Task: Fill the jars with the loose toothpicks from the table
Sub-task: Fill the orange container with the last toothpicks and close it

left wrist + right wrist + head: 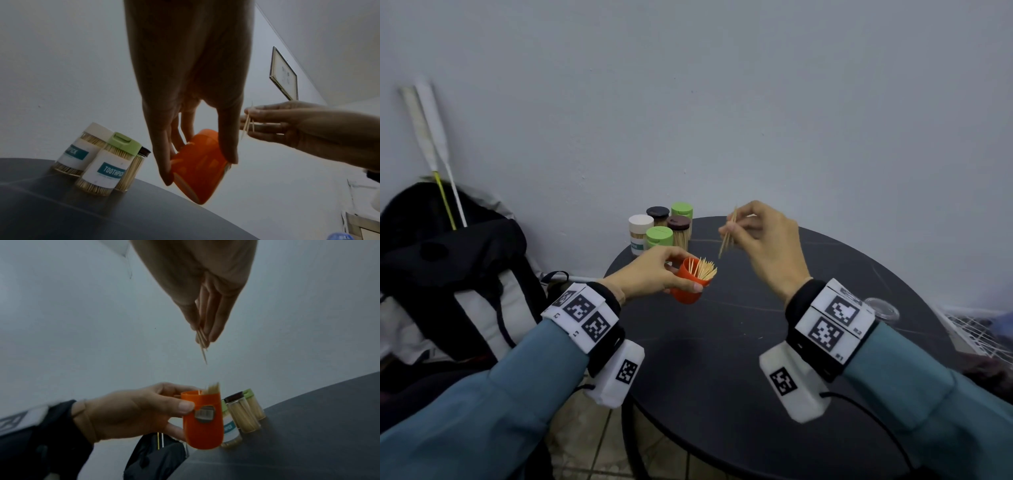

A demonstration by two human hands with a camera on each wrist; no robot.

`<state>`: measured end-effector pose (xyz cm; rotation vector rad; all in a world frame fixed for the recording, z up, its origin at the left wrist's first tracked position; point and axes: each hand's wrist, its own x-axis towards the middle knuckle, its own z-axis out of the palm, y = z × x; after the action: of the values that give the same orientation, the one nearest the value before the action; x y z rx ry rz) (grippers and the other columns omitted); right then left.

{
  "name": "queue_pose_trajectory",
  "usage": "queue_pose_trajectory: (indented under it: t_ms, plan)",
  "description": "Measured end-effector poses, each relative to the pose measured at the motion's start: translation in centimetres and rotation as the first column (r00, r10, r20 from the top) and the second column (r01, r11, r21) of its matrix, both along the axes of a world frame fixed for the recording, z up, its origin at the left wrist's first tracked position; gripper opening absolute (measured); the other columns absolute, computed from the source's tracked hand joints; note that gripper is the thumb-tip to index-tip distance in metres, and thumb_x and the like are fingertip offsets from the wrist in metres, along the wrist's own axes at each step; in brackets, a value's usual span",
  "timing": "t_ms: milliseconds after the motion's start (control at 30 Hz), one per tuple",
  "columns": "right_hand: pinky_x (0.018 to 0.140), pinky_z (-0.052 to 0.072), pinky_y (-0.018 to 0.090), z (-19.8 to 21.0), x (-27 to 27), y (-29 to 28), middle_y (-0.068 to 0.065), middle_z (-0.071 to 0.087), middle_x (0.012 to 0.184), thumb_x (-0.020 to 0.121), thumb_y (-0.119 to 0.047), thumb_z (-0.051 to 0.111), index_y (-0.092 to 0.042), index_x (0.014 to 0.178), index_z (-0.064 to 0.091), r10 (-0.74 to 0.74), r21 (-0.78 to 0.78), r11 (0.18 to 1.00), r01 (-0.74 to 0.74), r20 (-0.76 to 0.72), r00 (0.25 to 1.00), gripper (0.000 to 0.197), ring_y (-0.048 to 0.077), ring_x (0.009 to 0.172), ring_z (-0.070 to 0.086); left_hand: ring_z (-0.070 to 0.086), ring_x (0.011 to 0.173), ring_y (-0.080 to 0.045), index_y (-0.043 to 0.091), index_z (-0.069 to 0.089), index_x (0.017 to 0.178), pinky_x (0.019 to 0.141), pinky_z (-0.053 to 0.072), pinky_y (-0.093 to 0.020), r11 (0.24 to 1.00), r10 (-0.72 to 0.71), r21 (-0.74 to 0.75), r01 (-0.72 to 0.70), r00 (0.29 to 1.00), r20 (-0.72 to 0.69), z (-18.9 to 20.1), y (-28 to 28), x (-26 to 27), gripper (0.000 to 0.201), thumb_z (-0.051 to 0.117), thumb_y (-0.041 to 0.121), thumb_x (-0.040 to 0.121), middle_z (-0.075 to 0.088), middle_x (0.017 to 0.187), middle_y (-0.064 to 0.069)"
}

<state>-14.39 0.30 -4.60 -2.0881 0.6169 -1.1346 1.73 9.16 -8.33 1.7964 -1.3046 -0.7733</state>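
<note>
left hand [650, 274] gripping orange jar [690, 286], maybe half-full, toothpicks [704, 269] bristling

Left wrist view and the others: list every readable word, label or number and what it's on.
"TOOTHPICK": teal band on the label of the green-lidded jar.
"PICK": end of the same word on the white-lidded jar, the start turned out of sight.
Smaller print under both bands: too small to read.
Barcode sticker on the orange jar held by the left hand: blurred, no digits legible.
Wrist markers: patterns, edge characters unreadable.
</note>
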Motion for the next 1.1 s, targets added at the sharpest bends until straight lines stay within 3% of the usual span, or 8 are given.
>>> queue_pose_trajectory:
  t_ms: [300, 400, 467, 633, 767, 900, 967, 1100]
  plan:
    - [0.088, 0.053, 0.040, -2.0, 1.6, -0.1, -0.005, 0.073, 0.088, 0.087, -0.029, 0.065, -0.022, 0.090, 0.059, -0.037, -0.089, 0.996, 0.026, -0.128, 0.991, 0.010, 0.008, 0.085, 0.068, 0.057, 0.111, -0.020, 0.017, 0.055, 0.122, 0.086, 0.054, -0.035, 1.000, 0.000, -0.031, -0.002, 0.999, -0.047, -0.1, -0.1, 0.0, 0.052, 0.077, 0.019, 0.075, 0.060, 0.117, -0.004]
    - [0.115, 0.021, 0.045, -3.0, 1.6, -0.1, -0.006, 0.072, 0.093, 0.087, -0.030, 0.064, -0.021, 0.093, 0.061, -0.049, -0.114, 0.993, 0.026, -0.204, 0.978, 0.012, 0.006, 0.092, 0.066, 0.057, 0.110, -0.017, 0.018, 0.055, 0.122, 0.085, 0.053, -0.032, 0.999, -0.010, -0.035, 0.008, 0.999, -0.050, 0.0, 0.0, -0.2, 0.051, 0.076, 0.020, 0.076, 0.060, 0.117, -0.002]
    - [0.116, 0.005, 0.040, -3.2, 1.4, -0.1, -0.009, 0.071, 0.097, 0.088, -0.028, 0.062, -0.019, 0.097, 0.063, -0.056, -0.120, 0.992, 0.030, -0.219, 0.974, 0.012, 0.003, 0.095, 0.065, 0.057, 0.109, -0.016, 0.019, 0.055, 0.121, 0.082, 0.054, -0.029, 0.999, -0.015, -0.036, 0.013, 0.999, -0.050, 0.0, -0.1, -0.3, 0.050, 0.076, 0.020, 0.076, 0.060, 0.116, 0.000]
    - [0.117, 0.000, 0.042, -3.4, 1.4, -0.4, -0.010, 0.071, 0.092, 0.091, -0.024, 0.059, -0.021, 0.093, 0.067, -0.075, -0.142, 0.989, 0.048, -0.193, 0.978, 0.008, 0.003, 0.089, 0.066, 0.057, 0.109, -0.016, 0.019, 0.056, 0.119, 0.073, 0.051, -0.023, 0.999, -0.016, -0.041, 0.013, 0.997, -0.071, 0.2, -0.3, -0.7, 0.047, 0.076, 0.019, 0.076, 0.061, 0.113, 0.001]
    - [0.113, -0.013, 0.047, -3.6, 1.4, -0.3, -0.007, 0.071, 0.105, 0.096, -0.037, 0.046, -0.026, 0.105, 0.069, -0.139, -0.217, 0.973, 0.081, -0.266, 0.954, 0.027, 0.008, 0.108, 0.061, 0.055, 0.107, -0.012, 0.015, 0.053, 0.125, 0.070, 0.050, -0.019, 0.999, -0.014, -0.046, 0.009, 0.995, -0.098, 0.4, -0.5, -1.1, 0.052, 0.075, 0.017, 0.078, 0.059, 0.110, 0.002]
    - [0.110, -0.011, 0.057, -3.5, 1.4, 0.0, -0.009, 0.041, 0.146, 0.099, -0.041, 0.036, -0.029, 0.124, 0.060, -0.179, -0.267, 0.962, 0.059, -0.451, 0.874, 0.036, 0.009, 0.139, 0.030, 0.055, 0.110, -0.015, 0.014, 0.052, 0.127, 0.070, 0.051, -0.019, 0.999, -0.023, -0.048, 0.018, 0.996, -0.092, 0.3, -0.7, -1.2, 0.054, 0.075, 0.017, 0.078, 0.058, 0.111, 0.001]
    - [0.113, -0.009, 0.053, -3.4, 1.5, 0.2, -0.009, 0.039, 0.147, 0.100, -0.039, 0.035, -0.028, 0.129, 0.055, -0.134, -0.234, 0.971, 0.045, -0.381, 0.915, 0.037, 0.009, 0.139, 0.028, 0.055, 0.111, -0.016, 0.014, 0.052, 0.128, 0.072, 0.051, -0.020, 0.999, -0.031, -0.046, 0.027, 0.996, -0.087, 0.2, -0.7, -1.2, 0.055, 0.075, 0.018, 0.078, 0.059, 0.112, 0.001]
    - [0.114, -0.007, 0.052, -3.1, 1.6, 0.5, -0.012, 0.060, 0.125, 0.095, -0.039, 0.048, -0.033, 0.117, 0.063, -0.064, -0.269, 0.963, -0.034, -0.348, 0.935, 0.027, 0.005, 0.125, 0.045, 0.058, 0.109, -0.014, 0.015, 0.056, 0.123, 0.069, 0.051, -0.019, 0.996, -0.058, -0.068, 0.051, 0.992, -0.116, 0.3, -0.8, -1.3, 0.048, 0.074, 0.013, 0.079, 0.063, 0.113, -0.002]
